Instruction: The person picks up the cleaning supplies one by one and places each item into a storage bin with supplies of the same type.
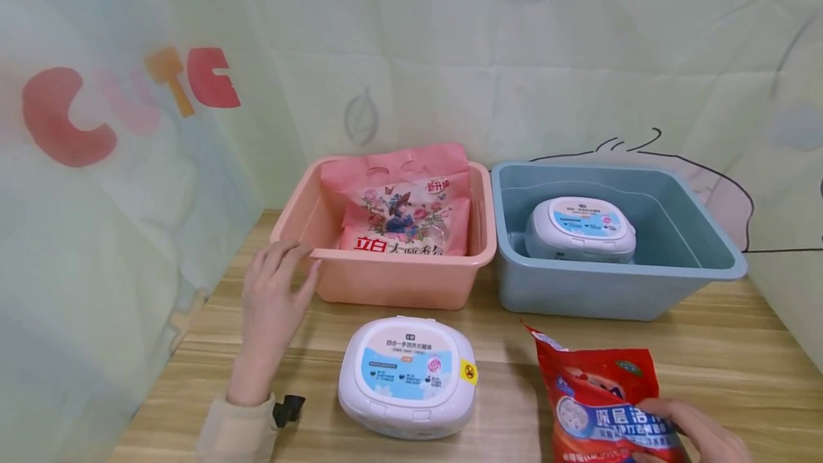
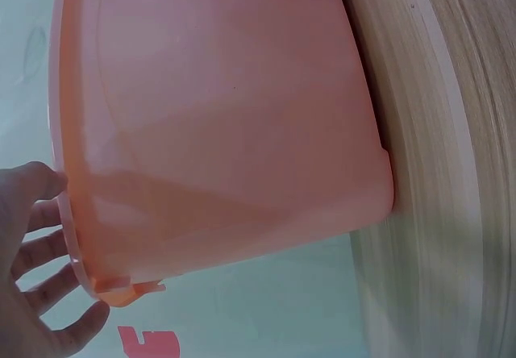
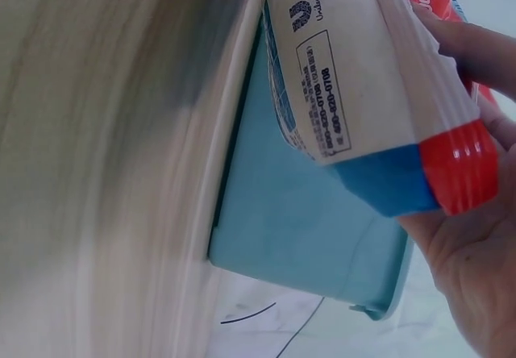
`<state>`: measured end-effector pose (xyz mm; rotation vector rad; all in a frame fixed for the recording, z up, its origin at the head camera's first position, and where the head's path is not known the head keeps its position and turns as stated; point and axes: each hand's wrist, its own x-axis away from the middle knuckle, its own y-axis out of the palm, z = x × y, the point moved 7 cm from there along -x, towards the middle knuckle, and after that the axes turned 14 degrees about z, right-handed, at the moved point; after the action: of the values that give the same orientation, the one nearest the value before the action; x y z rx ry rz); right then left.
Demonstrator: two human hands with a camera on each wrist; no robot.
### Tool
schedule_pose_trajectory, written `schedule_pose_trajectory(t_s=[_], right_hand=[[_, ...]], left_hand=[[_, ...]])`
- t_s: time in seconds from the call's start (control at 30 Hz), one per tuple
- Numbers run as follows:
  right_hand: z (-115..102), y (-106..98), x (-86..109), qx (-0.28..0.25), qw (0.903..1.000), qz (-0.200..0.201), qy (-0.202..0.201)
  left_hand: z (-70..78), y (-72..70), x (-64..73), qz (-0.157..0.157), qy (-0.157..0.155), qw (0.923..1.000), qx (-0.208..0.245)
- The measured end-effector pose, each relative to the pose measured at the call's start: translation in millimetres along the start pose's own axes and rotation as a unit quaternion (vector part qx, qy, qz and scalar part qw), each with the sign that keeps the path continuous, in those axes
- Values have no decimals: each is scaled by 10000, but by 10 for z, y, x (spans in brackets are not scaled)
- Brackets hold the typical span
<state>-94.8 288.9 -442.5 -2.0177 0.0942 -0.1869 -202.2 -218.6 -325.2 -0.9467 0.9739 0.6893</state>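
Note:
My left hand holds the front left corner of the pink plastic basin by its rim, fingers over the edge and thumb outside. Inside that basin leans a pink bag of laundry powder. At the lower right, my right hand grips a red bag of laundry powder by its side; the frame cuts off its bottom. The right wrist view shows the bag's pale printed side in front of the blue basin. A white laundry pod box sits on the table between my hands.
In the blue basin, beside the pink one, lies a second white laundry pod box. Both basins stand at the back of the wood-grain table. Behind them hangs a pale printed curtain with coloured letters on the left.

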Motion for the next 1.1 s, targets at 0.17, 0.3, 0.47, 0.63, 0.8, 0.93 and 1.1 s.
schedule_pose_trajectory(t_s=[0.17,0.3,0.47,0.63,0.8,0.93,1.1], right_hand=[[-16,-30,2,33,9999,92,-95],[-36,-51,2,80,9995,202,-240],[-53,-55,4,117,9991,252,-322],[-74,-76,17,137,9986,345,-365],[-94,-104,29,188,9984,392,-373],[-97,-122,33,225,9986,348,-338],[-129,-159,60,210,9982,376,-427]], left_hand=[[-3,-3,2,-40,-52,10000,-17],[4,-6,-1,-58,-88,9999,-24],[8,-8,-5,-38,-89,10000,-17],[3,-4,-3,-17,-74,10000,11],[11,-2,-10,54,5,10000,70],[12,5,-15,52,11,10000,72],[3,-1,-13,24,-30,10000,36]])
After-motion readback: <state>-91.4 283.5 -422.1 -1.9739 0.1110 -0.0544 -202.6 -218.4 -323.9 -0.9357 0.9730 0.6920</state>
